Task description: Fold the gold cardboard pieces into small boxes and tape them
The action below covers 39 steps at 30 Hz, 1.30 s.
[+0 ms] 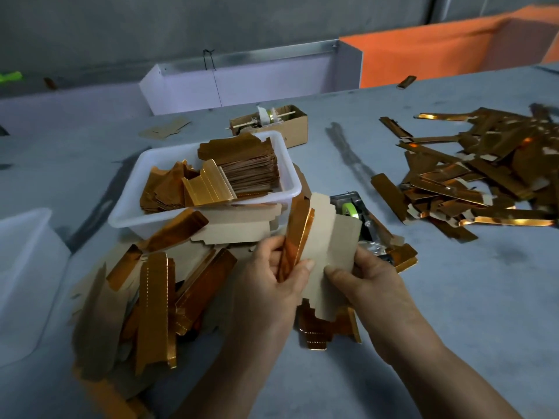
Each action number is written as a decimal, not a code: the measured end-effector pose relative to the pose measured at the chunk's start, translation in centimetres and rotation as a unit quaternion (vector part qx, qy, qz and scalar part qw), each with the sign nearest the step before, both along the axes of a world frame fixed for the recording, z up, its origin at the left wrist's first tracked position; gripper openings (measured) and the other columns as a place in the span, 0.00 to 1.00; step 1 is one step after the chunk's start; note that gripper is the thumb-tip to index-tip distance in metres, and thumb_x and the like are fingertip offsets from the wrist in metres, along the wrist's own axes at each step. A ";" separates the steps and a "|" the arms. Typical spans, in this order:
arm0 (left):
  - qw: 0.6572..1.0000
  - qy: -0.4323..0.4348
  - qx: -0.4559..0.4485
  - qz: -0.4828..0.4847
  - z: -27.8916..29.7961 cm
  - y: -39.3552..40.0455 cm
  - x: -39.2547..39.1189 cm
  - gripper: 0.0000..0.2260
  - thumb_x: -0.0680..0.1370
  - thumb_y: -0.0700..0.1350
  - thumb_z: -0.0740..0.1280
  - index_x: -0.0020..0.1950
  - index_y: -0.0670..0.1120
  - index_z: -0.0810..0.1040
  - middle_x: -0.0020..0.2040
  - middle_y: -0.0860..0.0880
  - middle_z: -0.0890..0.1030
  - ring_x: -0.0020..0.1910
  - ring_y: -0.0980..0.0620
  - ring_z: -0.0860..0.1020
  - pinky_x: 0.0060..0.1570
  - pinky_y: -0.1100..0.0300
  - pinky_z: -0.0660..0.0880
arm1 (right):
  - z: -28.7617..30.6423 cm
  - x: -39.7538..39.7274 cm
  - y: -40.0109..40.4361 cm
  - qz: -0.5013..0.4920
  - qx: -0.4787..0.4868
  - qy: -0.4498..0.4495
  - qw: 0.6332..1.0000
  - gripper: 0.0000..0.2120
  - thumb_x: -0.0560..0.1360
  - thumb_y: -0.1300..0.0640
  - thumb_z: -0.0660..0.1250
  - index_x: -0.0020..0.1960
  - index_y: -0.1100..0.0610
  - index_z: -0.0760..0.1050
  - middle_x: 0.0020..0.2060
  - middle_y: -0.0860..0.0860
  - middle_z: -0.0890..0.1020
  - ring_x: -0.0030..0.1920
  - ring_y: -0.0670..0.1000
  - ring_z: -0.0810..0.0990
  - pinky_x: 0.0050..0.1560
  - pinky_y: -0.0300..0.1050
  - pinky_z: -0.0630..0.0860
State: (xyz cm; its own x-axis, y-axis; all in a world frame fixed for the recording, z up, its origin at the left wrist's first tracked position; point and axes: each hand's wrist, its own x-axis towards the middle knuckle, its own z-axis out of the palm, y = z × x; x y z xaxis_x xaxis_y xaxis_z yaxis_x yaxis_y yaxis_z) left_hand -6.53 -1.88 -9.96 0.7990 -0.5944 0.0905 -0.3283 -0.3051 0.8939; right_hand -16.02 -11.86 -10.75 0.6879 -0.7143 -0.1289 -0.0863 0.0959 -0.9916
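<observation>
Both hands have a grip on 1 gold cardboard piece [325, 252], held just above the tabletop [453, 297] in front of the person. The left hand [269, 279] pinches the upturned side flap, thumb on the gold face and fingers curled behind it. The right hand [363, 276] pinches the flat panel, thumb pressed on the plain tan inside and fingers underneath.

The piece looks light and thin, stiff across its panels but ready to bend along the scored lines. The foil face is glossy and likely slippery, so the matte tan side probably gives the surer hold. Taking it near a crease, as now, should keep the fold straight; a hard squeeze mid-panel could dent it.

At the left edge stands a translucent bin [24, 267]. Next comes a loose heap of flat blanks [151, 297], then a white tray [281, 189] stacked with more. Behind the held piece sits a tape dispenser [352, 208] with a green roll, close to the right hand. Farther back is a small brown carton [290, 122]. To the right lies a pile of folded boxes [472, 176], well apart from the hands.

The tabletop is grey, matte and scuffed. Beyond it are a white panel, an orange panel [423, 55] and a grey wall.
</observation>
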 end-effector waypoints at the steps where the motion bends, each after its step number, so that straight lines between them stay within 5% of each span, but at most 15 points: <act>1: 0.999 0.033 -0.008 0.014 0.0 -0.1 0.3 0.10 0.74 0.52 0.69 0.52 0.62 0.72 0.41 0.68 0.79 0.43 0.72 0.77 0.31 0.73 0.73 | -0.1 -0.2 -0.1 -0.011 -0.010 0.007 1.000 0.13 0.76 0.57 0.64 0.46 0.39 0.67 0.44 0.36 0.75 0.45 0.42 0.75 0.33 0.33 0.73; 4: 0.995 0.033 0.050 0.075 -0.1 -0.3 1.9 0.17 0.76 0.53 0.66 0.64 0.57 0.71 0.51 0.61 0.80 0.54 0.61 0.78 0.38 0.70 0.73 | -0.2 -0.9 -0.3 -0.027 -0.022 0.028 0.999 0.12 0.76 0.56 0.64 0.44 0.39 0.67 0.43 0.35 0.72 0.43 0.43 0.74 0.29 0.32 0.70; 7: 0.960 -0.180 0.177 0.117 0.6 0.5 2.6 0.28 0.77 0.58 0.59 0.75 0.51 0.61 0.73 0.47 0.62 0.70 0.50 0.62 0.56 0.62 0.69 | -0.2 -1.2 -0.3 -0.020 -0.043 0.047 0.998 0.12 0.76 0.56 0.64 0.43 0.39 0.66 0.43 0.36 0.72 0.48 0.46 0.74 0.31 0.33 0.71; 9: 0.964 -0.218 0.130 0.077 1.5 0.7 1.8 0.29 0.75 0.64 0.51 0.73 0.53 0.66 0.70 0.51 0.67 0.65 0.61 0.65 0.51 0.70 0.69 | 0.0 -1.1 -0.2 -0.012 -0.068 0.056 0.996 0.13 0.76 0.55 0.64 0.43 0.38 0.66 0.43 0.35 0.72 0.48 0.45 0.73 0.33 0.33 0.72; 11: 0.988 -0.123 0.091 -0.005 2.1 0.9 0.6 0.31 0.69 0.70 0.49 0.66 0.59 0.71 0.53 0.65 0.74 0.51 0.72 0.72 0.38 0.75 0.70 | 0.1 -1.0 -0.2 -0.006 -0.083 0.058 0.995 0.12 0.76 0.55 0.64 0.45 0.38 0.66 0.42 0.33 0.72 0.46 0.43 0.74 0.36 0.32 0.72; 13: 0.992 -0.045 0.094 -0.070 2.4 0.9 -0.5 0.25 0.66 0.71 0.54 0.57 0.63 0.75 0.44 0.66 0.78 0.45 0.71 0.76 0.39 0.73 0.73 | 0.1 -1.0 -0.2 0.005 -0.100 0.059 0.993 0.12 0.76 0.55 0.64 0.49 0.38 0.66 0.43 0.33 0.72 0.44 0.40 0.74 0.38 0.30 0.72; 17: 0.996 -0.016 0.066 -0.056 1.9 0.6 -1.6 0.04 0.73 0.57 0.66 0.47 0.62 0.77 0.43 0.59 0.82 0.45 0.65 0.79 0.44 0.66 0.79 | 0.3 -1.4 -0.3 0.023 -0.062 0.044 0.997 0.12 0.75 0.55 0.65 0.47 0.37 0.69 0.44 0.34 0.76 0.45 0.39 0.76 0.30 0.29 0.73; 21: 0.991 -0.094 0.097 -0.016 1.4 0.0 -2.5 0.14 0.71 0.59 0.65 0.56 0.59 0.77 0.48 0.59 0.80 0.49 0.59 0.78 0.47 0.60 0.79 | 0.6 -2.5 -0.6 0.030 0.064 -0.026 0.997 0.08 0.70 0.51 0.68 0.48 0.41 0.74 0.43 0.41 0.83 0.44 0.43 0.82 0.32 0.32 0.76; 25: 0.987 -0.114 0.109 -0.002 1.1 0.0 -2.6 0.24 0.74 0.56 0.67 0.69 0.65 0.66 0.52 0.61 0.77 0.50 0.60 0.77 0.46 0.67 0.78 | 0.6 -3.3 -0.8 0.034 0.149 -0.095 0.984 0.14 0.63 0.42 0.66 0.43 0.51 0.75 0.46 0.54 0.84 0.48 0.52 0.84 0.44 0.45 0.80; 33: 0.996 -0.042 0.040 -0.066 1.0 0.7 -2.6 0.18 0.70 0.56 0.68 0.59 0.68 0.72 0.47 0.64 0.79 0.48 0.66 0.78 0.43 0.69 0.77 | 0.2 -3.3 0.2 0.030 0.155 -0.128 0.979 0.16 0.63 0.50 0.71 0.43 0.60 0.77 0.40 0.61 0.83 0.41 0.56 0.84 0.43 0.45 0.82; 39: 0.987 0.049 0.009 -0.150 0.7 1.0 -3.5 0.14 0.71 0.59 0.65 0.55 0.72 0.73 0.53 0.60 0.81 0.53 0.65 0.78 0.51 0.67 0.76 | -1.2 -3.6 0.7 -0.029 0.143 -0.119 0.982 0.11 0.60 0.50 0.74 0.38 0.56 0.80 0.37 0.60 0.82 0.39 0.56 0.80 0.39 0.44 0.79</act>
State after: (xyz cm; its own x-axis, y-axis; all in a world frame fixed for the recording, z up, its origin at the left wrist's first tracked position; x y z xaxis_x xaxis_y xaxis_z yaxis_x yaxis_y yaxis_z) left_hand -9.98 -0.90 -9.28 0.5913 -0.8064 0.0085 -0.3184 -0.2238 0.9212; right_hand -19.66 -11.11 -11.93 0.6817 -0.7113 -0.1712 0.1579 0.3715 -0.9149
